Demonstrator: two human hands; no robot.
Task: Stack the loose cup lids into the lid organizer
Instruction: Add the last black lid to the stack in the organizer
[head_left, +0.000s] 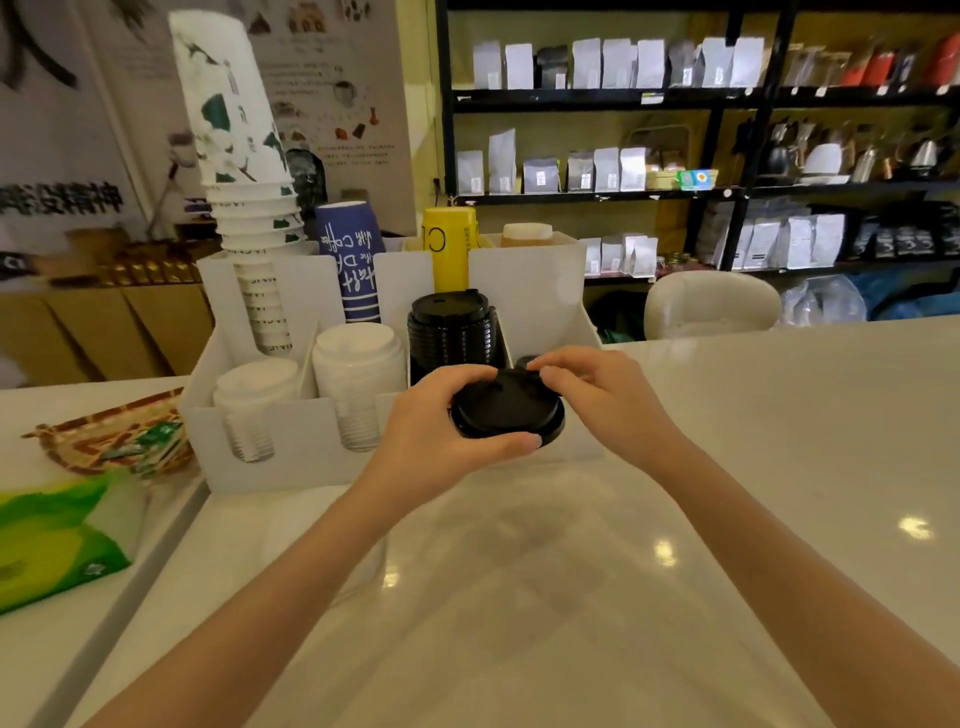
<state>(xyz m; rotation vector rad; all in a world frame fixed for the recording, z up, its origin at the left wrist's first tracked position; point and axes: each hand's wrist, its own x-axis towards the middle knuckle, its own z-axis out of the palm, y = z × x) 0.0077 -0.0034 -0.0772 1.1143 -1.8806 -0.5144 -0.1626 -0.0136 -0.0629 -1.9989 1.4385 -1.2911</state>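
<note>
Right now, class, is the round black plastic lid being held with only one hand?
No: both the left hand and the right hand have a grip on the round black plastic lid, in front of the white organizer.

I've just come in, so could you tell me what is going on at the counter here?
A person is sorting cup lids into a white organizer. Both hands hold a black lid just in front of it: the left hand grips its near edge, the right hand its far edge. A stack of black lids already stands in one compartment, with white lids in the compartments to its left.
</note>
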